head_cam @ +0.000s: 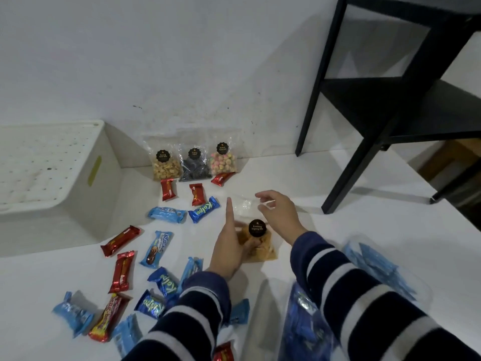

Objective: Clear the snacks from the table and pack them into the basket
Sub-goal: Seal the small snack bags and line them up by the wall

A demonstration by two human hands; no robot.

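White table [364, 230] underneath everything, running back to a white wall. Black shelf frame [385, 105] standing on the table well to the right of and behind the clear bag of golden chips [256, 243], the landmark here. White perforated basket [52, 173] far to the left of that bag and behind it, against the wall; inside not visible from this angle. Clear bag of blue packets [377, 272] just to the right of the chip bag, partly under the right sleeve; another blue-filled bag [304, 324] nearer the camera than the chip bag. Against the wall behind the chip bag, three upright clear bags in a row: nuts [166, 165], dark coils [194, 168], pastel biscuits [223, 161]. In front of those, three small red bars [197, 194], still behind the chip bag. Left of the chip bag, a scatter of flat wrappers: blue Kalpa bar [204, 209] closest, pale blue packet [168, 214] beyond it, long red bars [120, 241] farther left, more blue and red packets toward the near-left edge.

Left hand [229, 251] pressed to the left side of the chip bag, forefinger straight and pointing away, remaining fingers curled onto the bag's lower half. Right hand [279, 214] at the bag's crinkled clear top, fingers bent and slightly apart, thumb and forefinger near the plastic; actual pinch not clear. Chip bag itself resting on the table between both hands, black round label [257, 227] facing up.
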